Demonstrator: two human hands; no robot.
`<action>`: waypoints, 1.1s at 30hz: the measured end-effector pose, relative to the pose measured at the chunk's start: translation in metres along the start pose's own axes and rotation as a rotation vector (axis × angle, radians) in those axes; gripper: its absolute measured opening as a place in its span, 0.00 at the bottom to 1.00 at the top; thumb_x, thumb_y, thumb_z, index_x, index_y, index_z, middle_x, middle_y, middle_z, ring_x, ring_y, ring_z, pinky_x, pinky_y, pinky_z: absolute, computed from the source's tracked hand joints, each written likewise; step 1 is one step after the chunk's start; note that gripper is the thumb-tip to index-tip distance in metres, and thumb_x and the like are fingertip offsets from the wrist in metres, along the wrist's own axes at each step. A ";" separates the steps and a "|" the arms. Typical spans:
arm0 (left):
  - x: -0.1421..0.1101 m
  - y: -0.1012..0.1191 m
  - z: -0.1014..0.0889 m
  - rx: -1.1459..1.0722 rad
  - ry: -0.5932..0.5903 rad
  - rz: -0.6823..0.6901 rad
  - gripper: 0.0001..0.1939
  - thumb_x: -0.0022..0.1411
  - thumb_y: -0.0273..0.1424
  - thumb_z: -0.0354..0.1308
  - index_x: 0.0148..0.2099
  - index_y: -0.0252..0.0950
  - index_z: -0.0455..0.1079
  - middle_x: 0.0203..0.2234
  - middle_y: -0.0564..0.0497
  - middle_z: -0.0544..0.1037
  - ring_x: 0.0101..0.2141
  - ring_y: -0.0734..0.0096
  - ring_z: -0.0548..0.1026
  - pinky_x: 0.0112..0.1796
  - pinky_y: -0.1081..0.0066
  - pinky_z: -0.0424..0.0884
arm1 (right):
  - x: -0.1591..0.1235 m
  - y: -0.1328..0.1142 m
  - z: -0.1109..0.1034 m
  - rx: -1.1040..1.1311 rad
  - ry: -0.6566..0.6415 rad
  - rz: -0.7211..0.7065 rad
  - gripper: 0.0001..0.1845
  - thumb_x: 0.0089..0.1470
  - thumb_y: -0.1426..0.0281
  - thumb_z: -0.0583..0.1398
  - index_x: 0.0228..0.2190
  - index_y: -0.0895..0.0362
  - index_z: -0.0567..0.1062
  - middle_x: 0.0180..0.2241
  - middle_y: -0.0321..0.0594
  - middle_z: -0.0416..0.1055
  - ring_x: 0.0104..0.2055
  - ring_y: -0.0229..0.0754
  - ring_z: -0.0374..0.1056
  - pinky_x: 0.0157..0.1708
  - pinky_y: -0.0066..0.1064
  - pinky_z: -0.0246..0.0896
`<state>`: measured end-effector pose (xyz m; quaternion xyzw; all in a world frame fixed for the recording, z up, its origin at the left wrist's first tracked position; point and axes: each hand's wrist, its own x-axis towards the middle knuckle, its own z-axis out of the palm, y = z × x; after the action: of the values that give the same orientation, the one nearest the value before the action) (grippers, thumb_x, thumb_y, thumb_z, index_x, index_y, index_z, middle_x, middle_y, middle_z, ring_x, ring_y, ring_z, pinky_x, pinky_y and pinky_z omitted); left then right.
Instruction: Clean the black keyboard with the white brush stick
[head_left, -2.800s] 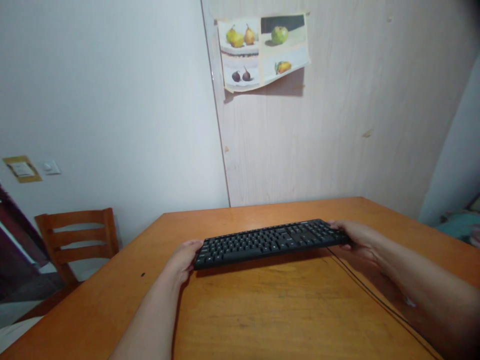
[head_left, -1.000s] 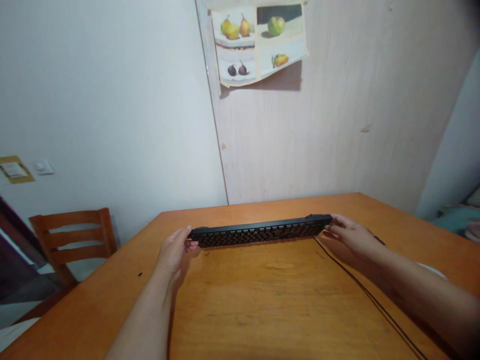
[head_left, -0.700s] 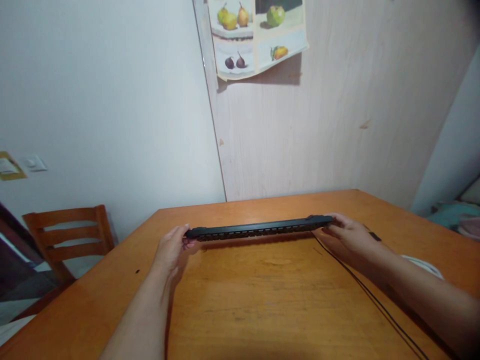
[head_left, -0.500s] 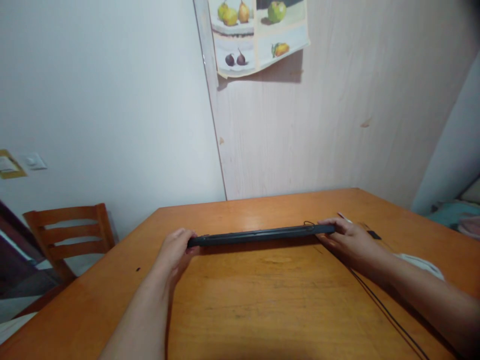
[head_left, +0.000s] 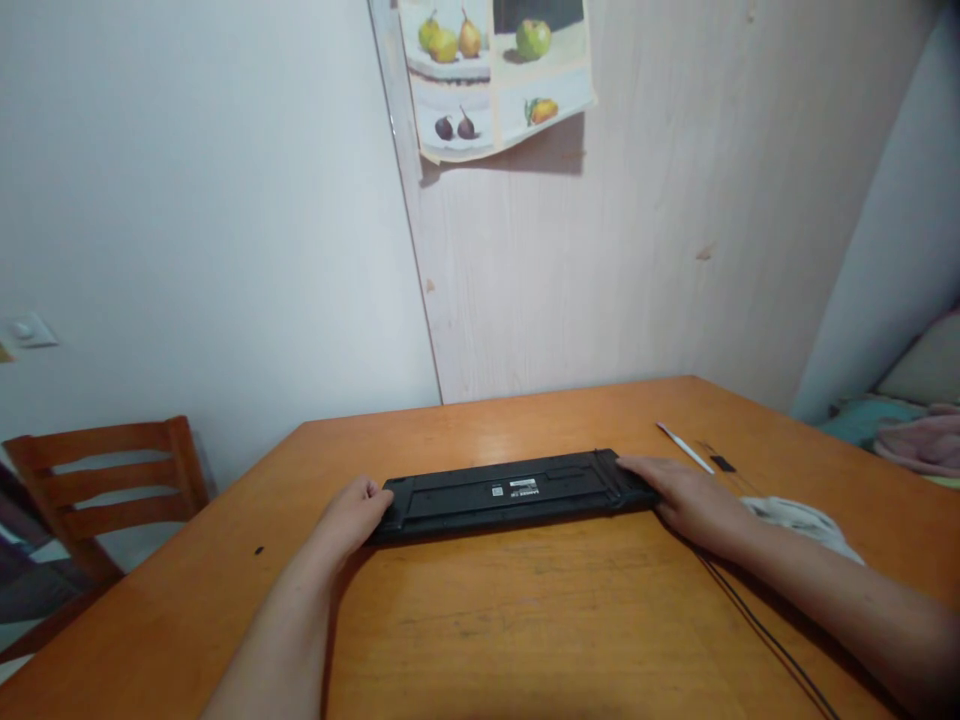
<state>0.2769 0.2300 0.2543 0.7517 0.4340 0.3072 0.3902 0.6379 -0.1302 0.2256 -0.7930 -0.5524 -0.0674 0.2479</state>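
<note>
Head view: your left hand [head_left: 351, 515] grips the upside-down keyboard [head_left: 510, 500], right hand [head_left: 694, 505] lies open, so snagging the cable [head_left: 757, 625] at 4 o'clock could yank it.

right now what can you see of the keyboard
The keyboard lies flat and upside down on the table, black plastic underside up, with moulded recesses and a small white label. The left hand touches its left end, the right hand lies on its right end; a thin black cable runs away near that hand.
</note>
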 end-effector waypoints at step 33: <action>-0.050 0.049 0.050 0.679 0.039 0.586 0.37 0.68 0.51 0.42 0.71 0.36 0.50 0.70 0.39 0.49 0.69 0.45 0.45 0.63 0.49 0.47 | 0.043 -0.097 0.016 -0.042 0.110 0.002 0.43 0.63 0.48 0.47 0.69 0.61 0.49 0.70 0.52 0.41 0.72 0.54 0.38 0.67 0.51 0.41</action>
<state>0.3159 0.1535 0.2646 0.9224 0.2864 0.2590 0.0098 0.5633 -0.0609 0.2589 -0.7937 -0.5355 -0.1222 0.2613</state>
